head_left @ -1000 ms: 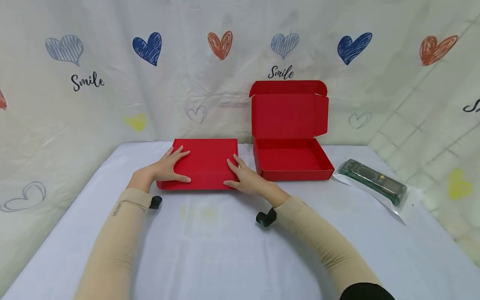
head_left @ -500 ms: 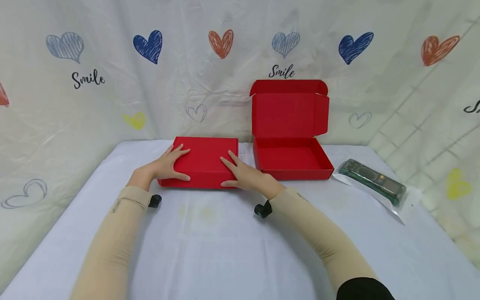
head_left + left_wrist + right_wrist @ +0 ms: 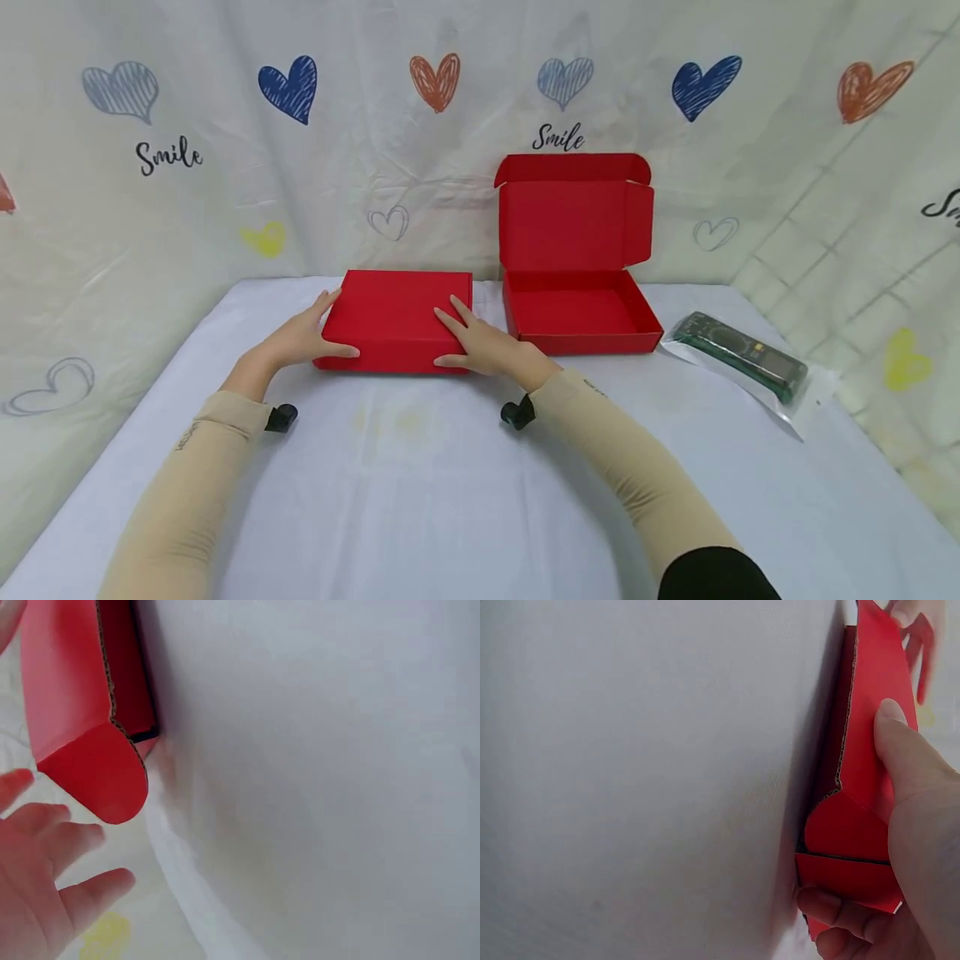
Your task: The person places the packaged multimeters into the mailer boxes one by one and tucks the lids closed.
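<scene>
A red cardboard box (image 3: pixel 401 300) lies with its lid down at the back of the table, left of centre. Its front flap stands a little off the box, and a rounded side tab (image 3: pixel 109 776) sticks out at the left end. Beside that end my left hand (image 3: pixel 296 337) has its fingers spread, the thumb overlapping the front in the head view. My right hand (image 3: pixel 491 346) grips the right end: in the right wrist view the thumb (image 3: pixel 904 750) lies on the front flap and the lower fingers (image 3: pixel 840 915) curl at the end wall.
Right of it stands a second red box (image 3: pixel 583 342) with its lid (image 3: pixel 562 225) raised. Farther right lies a clear plastic pack (image 3: pixel 742 354) with a dark green item inside. A white cloth (image 3: pixel 420 500) covers the table, and a printed curtain (image 3: pixel 337 200) hangs behind.
My left hand has slid left off the lid to the box's left end. The right hand has shifted slightly left over the right end. The box stays in nearly the same place.
</scene>
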`<state>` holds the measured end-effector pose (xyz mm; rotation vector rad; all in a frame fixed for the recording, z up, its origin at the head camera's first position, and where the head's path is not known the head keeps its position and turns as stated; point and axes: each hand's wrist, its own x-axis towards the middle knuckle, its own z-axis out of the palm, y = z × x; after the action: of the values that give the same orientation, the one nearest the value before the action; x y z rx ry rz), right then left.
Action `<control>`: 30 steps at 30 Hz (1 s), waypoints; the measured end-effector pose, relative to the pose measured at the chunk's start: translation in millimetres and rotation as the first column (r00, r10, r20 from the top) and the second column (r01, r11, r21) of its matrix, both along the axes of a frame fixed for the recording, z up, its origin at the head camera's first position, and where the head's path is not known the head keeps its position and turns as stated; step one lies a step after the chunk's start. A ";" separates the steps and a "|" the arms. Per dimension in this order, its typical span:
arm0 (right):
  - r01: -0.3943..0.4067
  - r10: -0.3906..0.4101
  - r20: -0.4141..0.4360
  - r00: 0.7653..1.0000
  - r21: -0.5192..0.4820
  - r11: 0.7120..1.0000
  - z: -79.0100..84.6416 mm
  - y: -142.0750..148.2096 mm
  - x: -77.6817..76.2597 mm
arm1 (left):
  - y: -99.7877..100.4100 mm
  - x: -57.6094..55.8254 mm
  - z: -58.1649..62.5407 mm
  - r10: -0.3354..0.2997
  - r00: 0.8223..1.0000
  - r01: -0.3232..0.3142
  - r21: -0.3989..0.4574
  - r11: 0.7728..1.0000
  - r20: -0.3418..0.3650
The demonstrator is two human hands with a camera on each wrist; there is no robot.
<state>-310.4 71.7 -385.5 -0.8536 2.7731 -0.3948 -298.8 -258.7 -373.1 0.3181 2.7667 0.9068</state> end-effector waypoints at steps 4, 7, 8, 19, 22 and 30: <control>-0.003 0.003 -0.002 1.000 -0.005 1.000 1.8 0.9 -1.0 | -4.4 10.2 6.5 0.078 0.997 -0.079 0.069 0.994 0.013; -0.008 0.008 -0.006 1.000 -0.008 1.000 1.7 1.4 -0.9 | -4.6 18.2 9.5 0.125 0.992 -0.127 0.138 0.982 0.024; -0.009 0.009 -0.006 1.000 -0.009 1.000 1.6 1.6 -0.7 | -4.5 21.3 10.1 0.138 0.990 -0.140 0.151 0.979 0.025; -0.005 0.005 -0.009 1.000 -0.018 1.000 -0.6 1.7 2.0 | -3.4 44.3 6.5 0.231 0.971 -0.237 0.139 0.961 0.060; -0.003 0.003 -0.007 1.000 -0.017 1.000 -0.5 1.5 2.0 | -5.5 45.2 4.3 0.236 0.969 -0.244 0.133 0.961 0.071; -0.002 0.001 -0.003 1.000 -0.024 1.000 -0.7 1.6 2.9 | -12.0 41.7 -0.6 0.240 0.967 -0.248 0.101 0.964 0.080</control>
<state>-307.5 73.4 -386.2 -0.8626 2.7760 -0.4279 -257.1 -270.6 -373.7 -0.0393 2.7395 1.1083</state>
